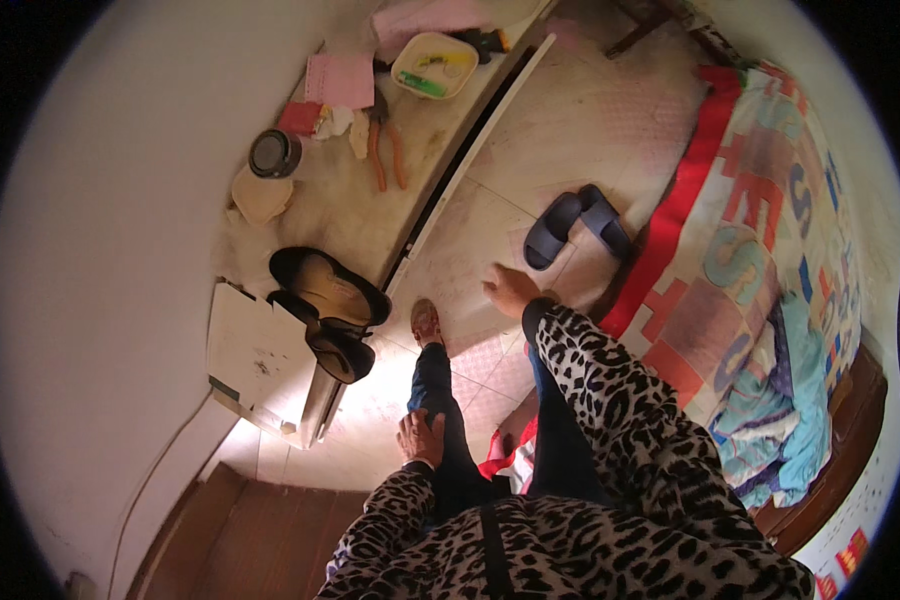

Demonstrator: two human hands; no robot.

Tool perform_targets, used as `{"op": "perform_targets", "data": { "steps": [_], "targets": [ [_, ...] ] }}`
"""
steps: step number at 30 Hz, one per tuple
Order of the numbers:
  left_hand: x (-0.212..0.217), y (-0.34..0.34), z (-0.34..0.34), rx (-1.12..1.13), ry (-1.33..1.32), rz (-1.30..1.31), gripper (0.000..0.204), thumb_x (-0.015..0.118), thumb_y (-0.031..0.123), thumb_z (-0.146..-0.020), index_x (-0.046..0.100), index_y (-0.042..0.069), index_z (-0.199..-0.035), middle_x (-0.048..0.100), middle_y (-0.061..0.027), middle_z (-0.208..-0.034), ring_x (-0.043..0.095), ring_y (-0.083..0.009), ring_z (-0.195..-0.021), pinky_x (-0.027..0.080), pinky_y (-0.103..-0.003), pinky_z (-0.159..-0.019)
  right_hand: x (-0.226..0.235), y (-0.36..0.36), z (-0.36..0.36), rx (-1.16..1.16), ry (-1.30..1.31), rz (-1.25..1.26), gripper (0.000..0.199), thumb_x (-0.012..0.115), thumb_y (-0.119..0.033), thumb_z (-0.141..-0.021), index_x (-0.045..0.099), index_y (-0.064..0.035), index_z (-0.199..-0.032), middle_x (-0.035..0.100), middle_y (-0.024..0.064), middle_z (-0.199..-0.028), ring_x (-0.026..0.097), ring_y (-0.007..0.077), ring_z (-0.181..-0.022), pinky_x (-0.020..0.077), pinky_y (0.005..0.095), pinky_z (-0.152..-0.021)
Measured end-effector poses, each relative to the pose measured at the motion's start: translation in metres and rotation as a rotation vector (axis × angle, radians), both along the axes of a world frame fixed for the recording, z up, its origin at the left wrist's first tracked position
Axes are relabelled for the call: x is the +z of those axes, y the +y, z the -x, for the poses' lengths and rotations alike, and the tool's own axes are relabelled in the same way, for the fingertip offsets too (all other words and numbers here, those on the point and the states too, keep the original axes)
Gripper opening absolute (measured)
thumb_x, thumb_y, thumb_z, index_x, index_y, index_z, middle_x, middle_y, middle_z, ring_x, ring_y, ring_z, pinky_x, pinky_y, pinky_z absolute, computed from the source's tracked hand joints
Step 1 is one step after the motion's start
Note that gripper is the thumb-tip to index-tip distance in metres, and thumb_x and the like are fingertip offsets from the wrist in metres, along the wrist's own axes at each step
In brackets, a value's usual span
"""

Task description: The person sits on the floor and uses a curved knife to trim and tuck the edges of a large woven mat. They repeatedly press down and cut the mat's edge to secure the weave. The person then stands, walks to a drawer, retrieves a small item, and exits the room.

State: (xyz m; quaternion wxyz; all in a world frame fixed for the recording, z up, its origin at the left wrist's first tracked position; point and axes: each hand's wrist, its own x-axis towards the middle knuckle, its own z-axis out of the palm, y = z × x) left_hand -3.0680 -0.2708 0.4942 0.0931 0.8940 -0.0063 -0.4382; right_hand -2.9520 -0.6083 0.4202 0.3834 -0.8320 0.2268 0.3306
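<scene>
My left hand (pixel 421 437) lies on my left thigh, its fingers spread over the dark jeans (pixel 435 380). It holds nothing. My right hand (pixel 511 290) reaches forward over the floor beyond my right knee, fingers loosely apart, with nothing visible in it. A pair of dark blue slide slippers (pixel 553 232) rests on the tiles ahead and to the right of that hand, apart from it. My left foot wears a reddish patterned shoe (pixel 426 322). To the left, a pair of black shoes (pixel 330 285) with tan insoles sits on a low cabinet top (pixel 355 225).
Pliers (pixel 384 150) with orange handles, a dark-lidded jar (pixel 275 153), pink paper (pixel 340 82) and a white plastic tub (pixel 435 65) share the cabinet top. A bed with a red-bordered, letter-patterned cover (pixel 740 250) stands right, blue clothes (pixel 785 420) on it.
</scene>
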Motion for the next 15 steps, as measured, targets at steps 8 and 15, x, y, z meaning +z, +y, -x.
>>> {"op": "perform_targets", "data": {
  "steps": [8,15],
  "targets": [
    [-0.022,-0.036,0.052,0.034,0.136,-0.064,0.053,0.062,0.048,-0.092,0.056,0.008,-0.126,0.056,-0.0116,-0.133,0.049,-0.0321,-0.127,0.039,-0.047,-0.105,-0.049,-0.014,-0.112,0.638,-0.699,0.479,0.038,0.056,-0.015,-0.091,0.059,-0.0048,-0.128,0.056,0.0105,-0.134,0.049,0.0284,-0.13,0.041,0.0447,-0.103],
    [-0.037,-0.032,0.069,0.041,0.161,-0.099,0.054,0.06,0.051,-0.093,0.056,0.009,-0.127,0.058,-0.0113,-0.131,0.05,-0.0308,-0.126,0.04,-0.048,-0.103,-0.08,-0.009,-0.113,0.63,-0.716,0.523,0.033,0.055,-0.017,-0.091,0.063,-0.0071,-0.122,0.059,0.0094,-0.128,0.048,0.0275,-0.129,0.0381,0.0462,-0.105]
  ]
}}
